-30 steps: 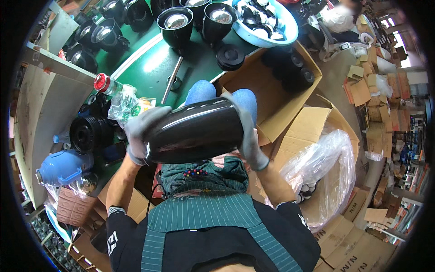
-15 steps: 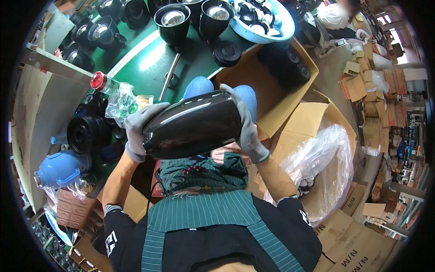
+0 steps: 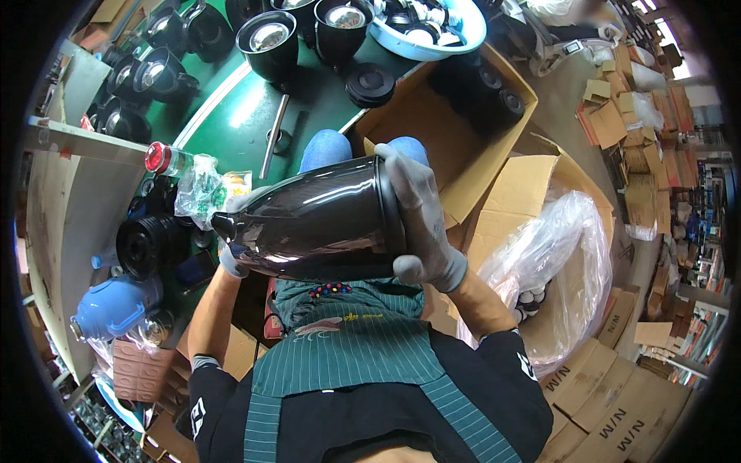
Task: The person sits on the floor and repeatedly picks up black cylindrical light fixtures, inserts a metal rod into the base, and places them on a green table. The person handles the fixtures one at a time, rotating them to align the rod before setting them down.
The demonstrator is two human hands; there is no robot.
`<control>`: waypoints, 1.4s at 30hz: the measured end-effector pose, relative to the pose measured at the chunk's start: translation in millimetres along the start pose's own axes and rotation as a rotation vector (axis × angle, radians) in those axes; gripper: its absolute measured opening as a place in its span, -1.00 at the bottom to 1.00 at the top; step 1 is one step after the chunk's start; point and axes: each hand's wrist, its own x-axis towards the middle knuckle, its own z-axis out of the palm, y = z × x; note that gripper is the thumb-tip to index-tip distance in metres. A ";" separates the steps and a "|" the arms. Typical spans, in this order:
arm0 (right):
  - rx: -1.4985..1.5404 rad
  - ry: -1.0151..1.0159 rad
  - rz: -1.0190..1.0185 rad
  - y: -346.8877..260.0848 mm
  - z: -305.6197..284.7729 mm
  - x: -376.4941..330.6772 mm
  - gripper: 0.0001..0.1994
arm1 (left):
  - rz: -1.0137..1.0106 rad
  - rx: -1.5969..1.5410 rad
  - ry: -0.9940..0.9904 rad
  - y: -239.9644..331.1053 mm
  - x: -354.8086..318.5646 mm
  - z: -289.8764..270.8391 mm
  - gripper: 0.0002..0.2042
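A glossy black thermos jug body (image 3: pixel 316 220) lies sideways above my lap, its spout toward the left and its wide base ring toward the right. My right hand (image 3: pixel 424 220), in a grey glove, clasps the base end with fingers over the top and thumb below. At the spout end, my gloved left hand (image 3: pixel 234 261) holds the jug from behind; most of its fingers are hidden by the jug. Beyond it on the green table stand black jug bodies with shiny inner liners (image 3: pixel 270 37), a stack of black round lids (image 3: pixel 370 85) and a metal rod (image 3: pixel 275 137).
A blue basin (image 3: pixel 421 51) of small parts stands on the table. An open cardboard box (image 3: pixel 494 154) is ahead to the right, with a plastic-lined carton (image 3: pixel 575 285) nearer me. To the left are a red-capped jar (image 3: pixel 166 159), black round parts (image 3: pixel 140 247) and a blue jug (image 3: pixel 116 305).
The jug has turned in my hands, so its spout and base ring now show. My right hand has shifted to wrap the base, and my left has slipped partly behind the spout end.
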 end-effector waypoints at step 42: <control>1.482 0.492 0.823 95.1 45.1 -11.4 -0.13 | 0.216 1.394 -0.592 59.8 65.9 173.5 -0.45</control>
